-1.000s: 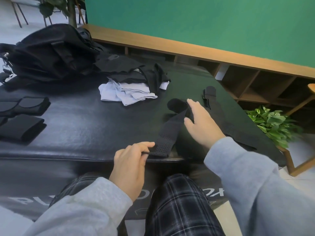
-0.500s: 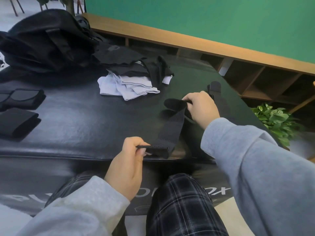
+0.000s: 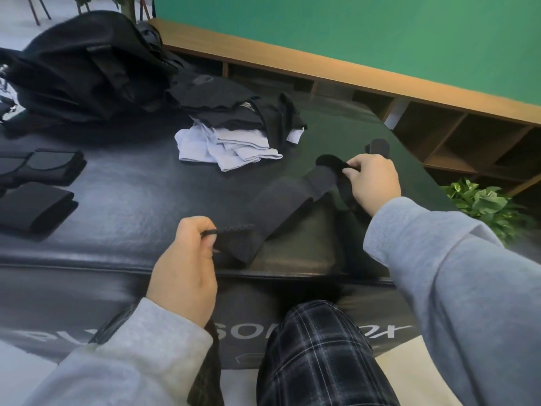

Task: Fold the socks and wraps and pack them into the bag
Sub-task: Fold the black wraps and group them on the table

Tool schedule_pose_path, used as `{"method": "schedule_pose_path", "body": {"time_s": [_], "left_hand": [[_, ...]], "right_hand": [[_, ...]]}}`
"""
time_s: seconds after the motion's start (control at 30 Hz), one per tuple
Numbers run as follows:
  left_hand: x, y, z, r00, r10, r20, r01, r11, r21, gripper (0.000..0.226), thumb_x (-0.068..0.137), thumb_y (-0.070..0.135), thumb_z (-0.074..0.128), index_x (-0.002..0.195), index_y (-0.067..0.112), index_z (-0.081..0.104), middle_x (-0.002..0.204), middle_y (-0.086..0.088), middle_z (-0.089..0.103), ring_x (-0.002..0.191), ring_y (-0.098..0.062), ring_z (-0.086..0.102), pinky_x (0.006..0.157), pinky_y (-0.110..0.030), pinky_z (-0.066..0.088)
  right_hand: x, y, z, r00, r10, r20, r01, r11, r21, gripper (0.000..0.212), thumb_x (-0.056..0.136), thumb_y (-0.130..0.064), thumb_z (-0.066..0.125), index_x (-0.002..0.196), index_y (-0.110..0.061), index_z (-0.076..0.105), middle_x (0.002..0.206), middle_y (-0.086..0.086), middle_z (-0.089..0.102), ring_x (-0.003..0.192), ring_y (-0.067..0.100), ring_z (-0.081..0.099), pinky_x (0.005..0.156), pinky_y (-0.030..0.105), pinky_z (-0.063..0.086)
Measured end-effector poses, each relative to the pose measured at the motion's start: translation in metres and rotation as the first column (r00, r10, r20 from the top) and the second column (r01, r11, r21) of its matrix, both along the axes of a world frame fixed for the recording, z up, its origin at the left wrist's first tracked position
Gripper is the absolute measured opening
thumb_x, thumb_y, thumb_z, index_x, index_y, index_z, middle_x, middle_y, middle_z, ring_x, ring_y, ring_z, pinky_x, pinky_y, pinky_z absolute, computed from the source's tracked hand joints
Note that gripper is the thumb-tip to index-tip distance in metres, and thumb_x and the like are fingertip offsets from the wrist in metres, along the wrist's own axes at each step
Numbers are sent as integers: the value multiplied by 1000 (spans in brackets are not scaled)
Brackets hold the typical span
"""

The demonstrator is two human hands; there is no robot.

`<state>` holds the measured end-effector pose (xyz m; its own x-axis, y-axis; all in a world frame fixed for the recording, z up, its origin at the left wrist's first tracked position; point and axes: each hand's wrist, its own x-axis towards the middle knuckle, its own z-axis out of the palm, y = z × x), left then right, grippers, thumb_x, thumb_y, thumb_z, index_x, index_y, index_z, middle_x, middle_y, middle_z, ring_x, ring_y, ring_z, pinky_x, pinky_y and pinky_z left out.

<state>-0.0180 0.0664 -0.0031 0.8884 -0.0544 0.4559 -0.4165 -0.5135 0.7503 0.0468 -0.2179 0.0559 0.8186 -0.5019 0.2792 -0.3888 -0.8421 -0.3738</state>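
A long black wrap (image 3: 281, 202) stretches across the black padded bench between my hands. My left hand (image 3: 187, 259) pinches its perforated near end by the bench's front edge. My right hand (image 3: 371, 178) grips its rounded far end, lifted a little off the surface. Another black wrap (image 3: 379, 146) lies just beyond my right hand. Two folded black wraps (image 3: 38, 206) (image 3: 49, 165) sit at the left. A pile of white and black socks (image 3: 234, 142) lies in the middle. The black bag (image 3: 85, 68) rests at the back left.
The black padded bench (image 3: 131, 200) holds everything; its front edge is at my knees. A wooden shelf unit (image 3: 439, 136) runs behind and to the right under a green wall. A green plant (image 3: 486, 206) stands by the bench's right edge.
My right hand went from lying flat on the wrap to gripping its far end. Both hands have drawn the wrap taut and shifted it slightly left.
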Motion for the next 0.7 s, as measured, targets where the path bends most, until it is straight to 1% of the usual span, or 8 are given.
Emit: {"method": "schedule_pose_path", "body": {"time_s": [0.13,0.2,0.27,0.37,0.47,0.53,0.63,0.7], "left_hand": [[0,3,4,997,43,-72,-45,998,-33,15,93,7,44,93,20,39,63,16,47,57,2,43,53,-13,27],[0,1,4,996,48,-81,-51,998,-44,14,93,7,44,93,20,38,64,17,46,56,1,44,52,-15,26],[-1,1,2,996,24,-84,-28,998,-48,14,93,8,44,93,21,38,65,16,48,57,-1,46,51,-16,27],[-2,-1,-1,997,-31,-73,28,999,-44,13,92,12,42,93,24,38,70,16,52,62,-2,51,53,-17,31],[-5,-3,-3,989,-94,-114,90,995,-42,12,93,19,41,92,31,39,75,12,57,69,-6,57,55,-14,37],[-5,-4,-4,978,-146,-148,141,989,-40,9,91,25,39,95,32,44,81,12,59,75,-9,60,62,-14,43],[-5,-6,-5,965,-203,-168,202,979,-20,9,92,23,42,96,30,47,87,6,61,83,-13,62,73,-28,49],[-7,-7,-5,958,-224,-178,227,974,-4,13,93,20,44,93,33,43,88,2,63,83,-15,61,75,-34,49]], "right_hand": [[-1,-6,-1,999,-51,10,51,997,51,16,94,-19,54,99,-11,67,96,14,66,82,27,54,72,30,40],[-1,-7,-3,998,-62,12,61,997,47,19,94,-19,53,108,-11,64,104,13,65,95,28,55,78,32,41],[-1,-3,-3,998,-57,23,57,998,-11,32,93,-19,56,124,-13,54,120,10,58,117,28,45,92,38,38],[-5,18,4,997,-16,74,28,988,-154,47,90,-22,60,135,-19,44,133,2,48,127,26,33,101,42,28],[-22,52,5,974,109,200,-87,990,-114,43,90,-25,59,131,-23,46,130,-5,48,126,21,32,99,37,24],[-39,77,-4,917,225,330,-210,974,-80,35,89,-25,60,123,-23,52,122,-9,52,119,18,36,92,29,23],[-65,106,-22,795,348,496,-376,925,-46,26,89,-27,51,111,-18,59,110,-13,54,109,15,45,90,28,30],[-81,119,-37,759,374,532,-451,892,16,29,89,-23,41,108,-16,61,107,-15,53,106,11,48,92,31,36]]}}
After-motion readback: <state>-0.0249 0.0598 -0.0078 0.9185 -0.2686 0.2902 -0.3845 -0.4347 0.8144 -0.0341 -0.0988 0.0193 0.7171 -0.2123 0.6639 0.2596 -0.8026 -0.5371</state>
